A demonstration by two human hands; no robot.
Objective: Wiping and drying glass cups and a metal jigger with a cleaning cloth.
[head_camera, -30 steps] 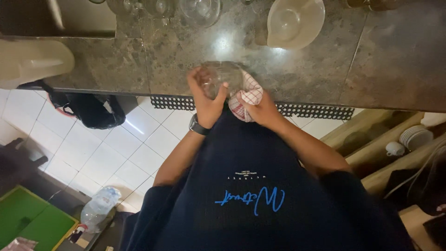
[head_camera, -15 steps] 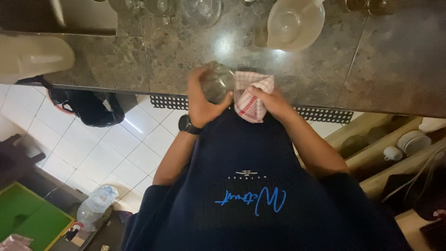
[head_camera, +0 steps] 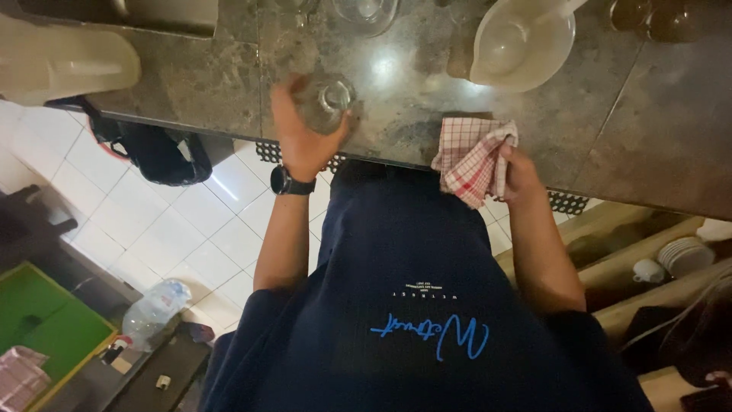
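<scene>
Setting the clear glass (head_camera: 326, 103) down on the stone counter (head_camera: 427, 84) looks like the step in hand; judgement: lower it flat, base first, release only once it sits, and keep it back from the counter's front edge. Left of the glass: a pale plastic jug (head_camera: 65, 65) lies at the counter's far left end, and a dark bag (head_camera: 156, 152) sits on the white tile floor below the edge. Left hand (head_camera: 301, 133), watch on the wrist, is wrapped around the glass, fingers curled close on its side, thumb on the near side; firm full-hand hold, glass at or just above the counter surface, can't tell if it's touching. Right of the glass: a bare wet patch of counter, then a cream bowl (head_camera: 522, 42) further back. Right hand (head_camera: 518, 172) is closed on a red-and-white checked cloth (head_camera: 469, 156), bunched in the fist, hanging at the counter's front edge, well apart from the glass. Keep the cloth clear of the glass on release.
</scene>
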